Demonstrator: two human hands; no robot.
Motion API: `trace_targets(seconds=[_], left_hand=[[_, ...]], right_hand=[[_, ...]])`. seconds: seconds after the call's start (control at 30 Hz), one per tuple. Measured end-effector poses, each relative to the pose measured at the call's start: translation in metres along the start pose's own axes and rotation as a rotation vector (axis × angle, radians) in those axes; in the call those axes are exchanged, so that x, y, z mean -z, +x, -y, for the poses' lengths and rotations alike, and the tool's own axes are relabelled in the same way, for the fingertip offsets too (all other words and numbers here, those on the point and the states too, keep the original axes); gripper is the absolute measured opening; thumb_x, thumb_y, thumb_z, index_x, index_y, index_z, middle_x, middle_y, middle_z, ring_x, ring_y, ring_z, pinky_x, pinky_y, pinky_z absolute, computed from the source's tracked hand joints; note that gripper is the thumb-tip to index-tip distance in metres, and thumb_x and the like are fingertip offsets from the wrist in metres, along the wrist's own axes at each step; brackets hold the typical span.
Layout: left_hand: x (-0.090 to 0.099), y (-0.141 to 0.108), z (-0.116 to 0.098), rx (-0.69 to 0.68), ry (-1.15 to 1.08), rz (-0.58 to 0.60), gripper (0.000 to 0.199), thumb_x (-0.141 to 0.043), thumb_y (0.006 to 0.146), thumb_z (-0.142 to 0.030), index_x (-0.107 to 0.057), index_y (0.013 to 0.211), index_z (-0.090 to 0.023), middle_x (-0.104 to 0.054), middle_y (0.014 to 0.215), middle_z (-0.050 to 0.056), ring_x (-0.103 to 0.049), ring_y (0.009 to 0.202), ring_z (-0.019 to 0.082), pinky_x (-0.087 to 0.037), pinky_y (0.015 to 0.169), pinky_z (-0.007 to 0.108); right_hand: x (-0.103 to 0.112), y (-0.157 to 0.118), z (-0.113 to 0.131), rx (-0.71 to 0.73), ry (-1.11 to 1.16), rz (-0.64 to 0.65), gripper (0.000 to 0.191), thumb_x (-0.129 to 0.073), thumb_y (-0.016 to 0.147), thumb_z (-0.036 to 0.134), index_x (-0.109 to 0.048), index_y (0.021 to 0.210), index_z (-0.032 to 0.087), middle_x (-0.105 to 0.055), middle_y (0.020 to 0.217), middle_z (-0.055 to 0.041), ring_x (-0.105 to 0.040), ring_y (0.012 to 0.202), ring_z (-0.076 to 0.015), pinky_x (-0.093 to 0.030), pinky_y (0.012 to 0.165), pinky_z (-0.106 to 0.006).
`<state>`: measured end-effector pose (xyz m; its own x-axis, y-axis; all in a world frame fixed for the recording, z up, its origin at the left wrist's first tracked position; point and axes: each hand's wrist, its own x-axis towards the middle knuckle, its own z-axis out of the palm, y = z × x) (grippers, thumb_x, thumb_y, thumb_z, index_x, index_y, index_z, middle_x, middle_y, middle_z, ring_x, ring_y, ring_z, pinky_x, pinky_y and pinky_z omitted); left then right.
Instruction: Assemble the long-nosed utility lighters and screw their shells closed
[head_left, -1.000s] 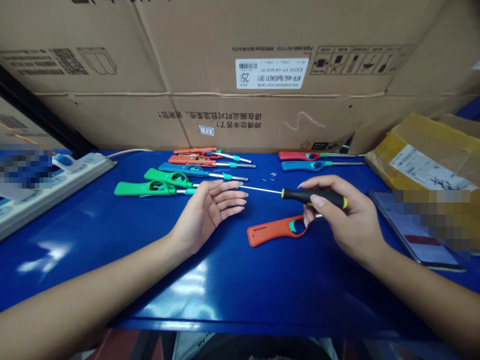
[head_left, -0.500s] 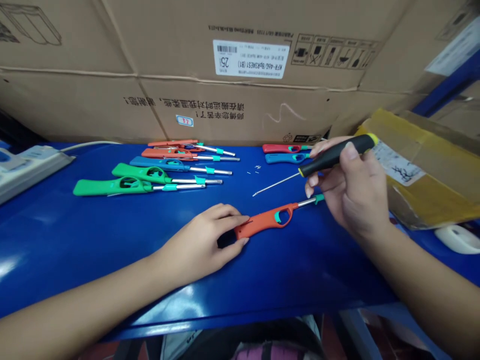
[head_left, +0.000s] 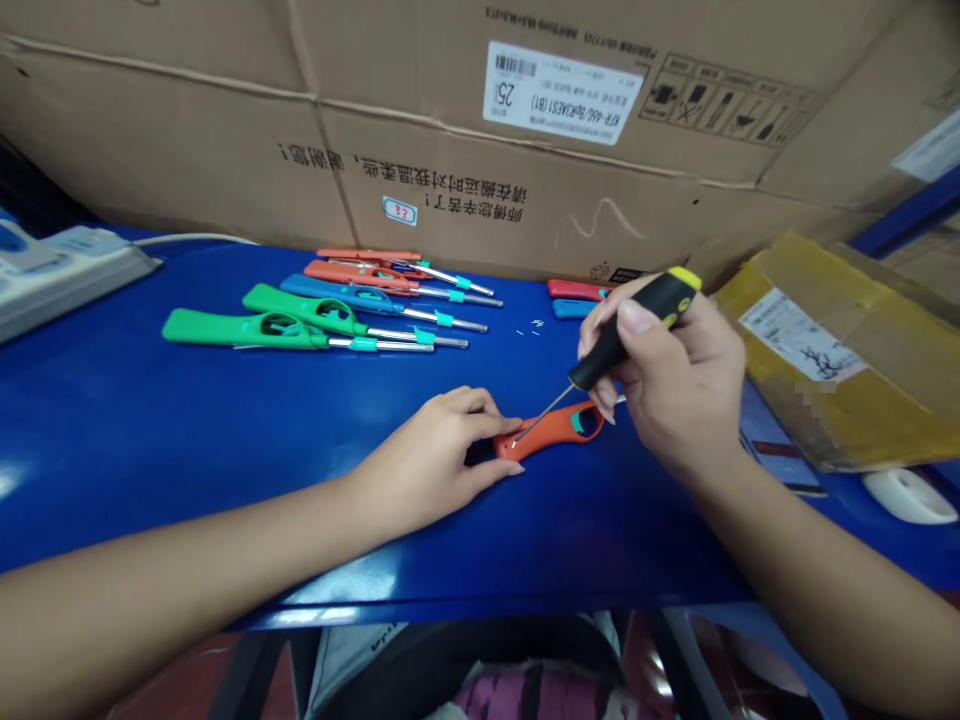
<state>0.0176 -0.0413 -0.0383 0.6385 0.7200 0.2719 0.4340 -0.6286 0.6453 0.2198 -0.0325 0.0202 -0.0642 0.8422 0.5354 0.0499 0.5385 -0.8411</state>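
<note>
An orange lighter with a green trigger lies on the blue table. My left hand grips its handle end between thumb and fingers. My right hand is closed around a black and yellow screwdriver, whose tip is at the lighter's handle, close to my left fingertips. The lighter's metal tube is mostly hidden behind my right hand. Small white bits lie beyond the lighter. Red and blue lighters are partly hidden behind my right hand.
Green, blue and orange lighters lie at the back left. A power strip is at far left. Cardboard stands behind. At right are a yellow-taped box, a phone and a white mouse.
My right hand has brought the screwdriver down and tilted it more steeply, its tip now at the orange lighter's handle. The camera view has shifted, and the phone at right now shows.
</note>
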Motion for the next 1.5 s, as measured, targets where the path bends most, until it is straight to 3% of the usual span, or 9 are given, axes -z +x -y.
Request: trace_targets(seconds=[0.4,0.7,1.13,1.37,1.5], left_hand=[[-0.001,0.0,-0.003,0.017,0.005,-0.001,0.032,-0.073,0.089,-0.027,-0.072,0.12,-0.016,-0.065,0.099,0.006,-0.063,0.092,0.021,-0.053,0.088,0.037],[-0.002,-0.001,-0.005,0.036,0.005,0.002,0.034,-0.073,0.089,-0.029,-0.071,0.121,-0.017,-0.066,0.1,0.006,-0.063,0.094,0.021,-0.053,0.088,0.037],[-0.003,-0.001,-0.004,0.039,0.011,-0.006,0.034,-0.073,0.089,-0.029,-0.071,0.121,-0.018,-0.066,0.1,0.006,-0.064,0.094,0.021,-0.054,0.088,0.037],[-0.002,0.0,-0.006,0.037,0.015,-0.004,0.033,-0.073,0.089,-0.029,-0.071,0.12,-0.019,-0.067,0.1,0.005,-0.063,0.094,0.021,-0.054,0.089,0.038],[-0.001,0.0,-0.006,0.031,0.017,-0.001,0.032,-0.073,0.089,-0.028,-0.072,0.12,-0.017,-0.067,0.1,0.006,-0.062,0.094,0.021,-0.053,0.088,0.038]], right_hand=[[0.0,-0.012,-0.012,-0.024,-0.025,0.02,0.019,-0.065,0.094,0.04,-0.059,0.087,0.024,-0.063,0.071,0.0025,-0.05,0.04,-0.0091,-0.041,0.033,-0.024],[0.001,-0.013,-0.013,0.003,0.024,0.061,0.012,-0.063,0.095,0.033,-0.062,0.089,0.023,-0.061,0.069,0.0026,-0.049,0.039,-0.0093,-0.038,0.033,-0.026],[0.0,-0.016,-0.013,0.05,-0.026,0.065,0.011,-0.062,0.096,0.035,-0.061,0.091,0.026,-0.061,0.072,0.0021,-0.047,0.041,-0.0097,-0.04,0.036,-0.028],[0.001,-0.018,-0.012,0.088,-0.088,0.078,0.007,-0.062,0.095,0.03,-0.064,0.091,0.024,-0.061,0.077,-0.0004,-0.06,0.06,-0.0135,-0.053,0.055,-0.03],[0.001,-0.019,-0.01,0.052,-0.113,0.073,0.01,-0.063,0.095,0.032,-0.067,0.101,0.026,-0.067,0.085,-0.0023,-0.064,0.066,-0.0152,-0.055,0.056,-0.03]])
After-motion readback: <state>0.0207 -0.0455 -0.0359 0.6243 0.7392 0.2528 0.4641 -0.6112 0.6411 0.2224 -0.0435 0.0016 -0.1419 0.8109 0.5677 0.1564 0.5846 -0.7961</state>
